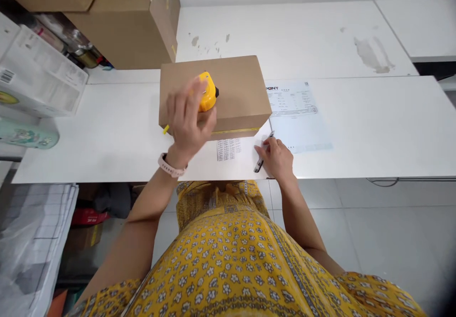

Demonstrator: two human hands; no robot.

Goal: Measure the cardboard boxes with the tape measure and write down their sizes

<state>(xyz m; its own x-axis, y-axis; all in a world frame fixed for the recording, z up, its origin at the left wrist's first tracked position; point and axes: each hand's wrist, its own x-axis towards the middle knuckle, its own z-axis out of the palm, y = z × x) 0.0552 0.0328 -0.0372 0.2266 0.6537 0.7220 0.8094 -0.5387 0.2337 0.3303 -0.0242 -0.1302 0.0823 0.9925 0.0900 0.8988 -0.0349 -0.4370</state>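
Note:
On the closed cardboard box (242, 89) sits a yellow tape measure (208, 97) with a black tip on its right side. My left hand (187, 117) is over it, slightly blurred, fingers apart and the thumb spread below the case; the index finger covers part of it. A short yellow piece (166, 129) shows by the box's left front corner; what it belongs to is hidden. My right hand (278, 158) rests on the table, closed round a slim black-and-white tool (259, 164), a pen or a cutter. Beside it lies a sheet of small printed labels (229, 149).
A printed form (299, 117) lies right of the box on the white table (374, 131). Large cartons (121, 32) stand at the back left, with a white printed box (42, 70) and a green bottle (30, 134) at the left edge.

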